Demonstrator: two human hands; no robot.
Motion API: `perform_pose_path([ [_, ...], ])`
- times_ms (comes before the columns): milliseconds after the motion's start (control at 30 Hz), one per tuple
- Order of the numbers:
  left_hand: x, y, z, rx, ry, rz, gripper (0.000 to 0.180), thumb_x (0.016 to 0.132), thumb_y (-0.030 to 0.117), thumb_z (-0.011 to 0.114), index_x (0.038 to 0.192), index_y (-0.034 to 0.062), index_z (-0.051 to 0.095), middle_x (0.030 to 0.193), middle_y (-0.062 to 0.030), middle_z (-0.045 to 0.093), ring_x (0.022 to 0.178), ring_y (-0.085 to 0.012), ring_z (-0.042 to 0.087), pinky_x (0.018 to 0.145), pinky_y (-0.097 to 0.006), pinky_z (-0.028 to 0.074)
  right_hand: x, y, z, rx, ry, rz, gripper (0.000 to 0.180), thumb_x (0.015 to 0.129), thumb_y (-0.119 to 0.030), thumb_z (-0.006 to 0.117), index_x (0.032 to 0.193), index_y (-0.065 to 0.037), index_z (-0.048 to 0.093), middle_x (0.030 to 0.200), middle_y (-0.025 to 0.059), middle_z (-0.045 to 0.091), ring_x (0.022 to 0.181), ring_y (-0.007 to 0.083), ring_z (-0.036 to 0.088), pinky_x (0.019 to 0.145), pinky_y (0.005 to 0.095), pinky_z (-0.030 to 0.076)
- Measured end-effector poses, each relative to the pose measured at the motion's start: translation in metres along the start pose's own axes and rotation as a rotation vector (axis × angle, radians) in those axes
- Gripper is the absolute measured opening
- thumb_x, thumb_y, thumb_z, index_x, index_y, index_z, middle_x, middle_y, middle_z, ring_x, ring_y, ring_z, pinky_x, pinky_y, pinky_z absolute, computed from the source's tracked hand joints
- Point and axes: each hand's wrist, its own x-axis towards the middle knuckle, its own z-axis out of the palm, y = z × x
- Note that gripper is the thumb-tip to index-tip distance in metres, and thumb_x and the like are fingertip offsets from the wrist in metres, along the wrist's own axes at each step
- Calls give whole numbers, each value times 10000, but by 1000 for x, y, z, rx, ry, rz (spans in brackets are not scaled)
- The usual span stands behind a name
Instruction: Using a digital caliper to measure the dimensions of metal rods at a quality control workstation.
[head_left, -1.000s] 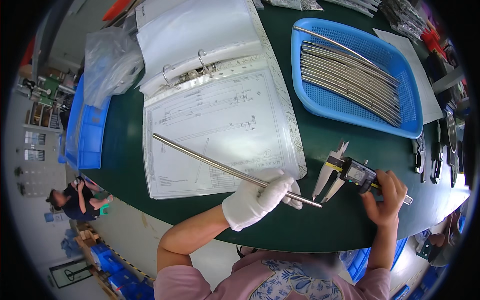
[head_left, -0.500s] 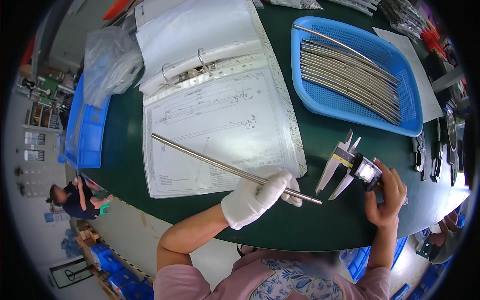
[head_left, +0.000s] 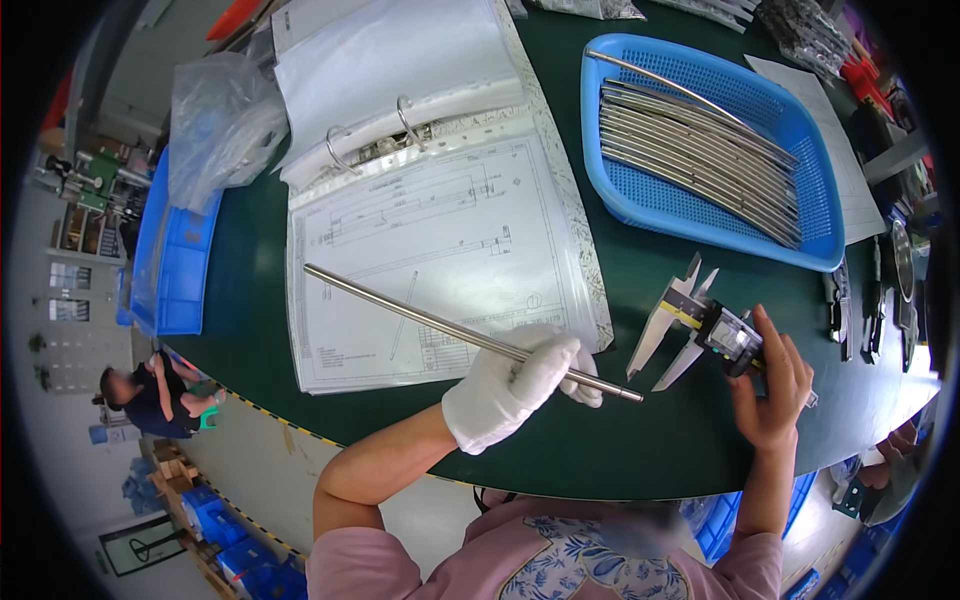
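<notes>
My left hand (head_left: 512,388), in a white glove, is closed around a slim metal rod (head_left: 420,317) near its right end. The rod slants over an open ring binder, its far end up and to the left. That right end has a narrower, stepped tip. Bare, my right hand (head_left: 775,385) holds a digital caliper (head_left: 722,335) by its body and display. The caliper's jaws are spread apart and point left, close to the rod's tip, with nothing between them. A technical drawing (head_left: 430,270) in a clear sleeve lies in the binder below the rod.
A blue perforated basket (head_left: 625,205) holding several metal rods (head_left: 700,150) stands at the back right. Hand tools (head_left: 873,310) lie by the right edge. A blue bin (head_left: 180,290) and clear plastic bag (head_left: 222,130) are at left. A person (head_left: 160,395) sits farther off.
The caliper has shifted slightly left and turned a little, and its display now faces a different way. The rod and my left hand have barely moved.
</notes>
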Motion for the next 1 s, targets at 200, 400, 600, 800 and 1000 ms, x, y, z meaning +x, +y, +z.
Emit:
perform_pose_path([
  [200,0,-6,0,-42,52,-14,294,901,221,439,810,-28,565,741,-92,602,684,-152,602,654,-258,471,0,1,1,-13,-4,0,512,728,-247,637,1102,81,516,600,78,477,457,176,432,426,278,327],
  [400,1,-1,1,-9,15,-1,280,899,209,436,812,-26,560,745,-96,600,691,-153,604,656,-255,471,-1,2,-1,12,-26,13,499,709,-237,644,1079,78,531,608,76,489,454,168,435,427,273,331],
  [600,0,-1,4,63,35,14,365,918,235,354,739,-5,563,759,-118,627,649,-127,521,618,-250,410,-2,1,0,6,-37,38,491,678,-215,645,1058,79,541,635,87,505,465,166,443,433,266,340],
  [800,3,3,0,2,-1,-18,277,900,206,425,802,-18,557,727,-90,600,697,-151,606,662,-248,472,-2,3,0,27,-30,53,485,676,-214,633,1050,80,542,640,92,507,465,171,442,434,270,341],
  [1000,2,1,4,94,28,-7,376,923,250,348,770,-5,578,731,-111,636,639,-113,511,619,-241,413,-1,2,-2,26,-47,54,462,695,-217,626,1038,82,543,637,95,507,465,177,446,433,273,344],
])
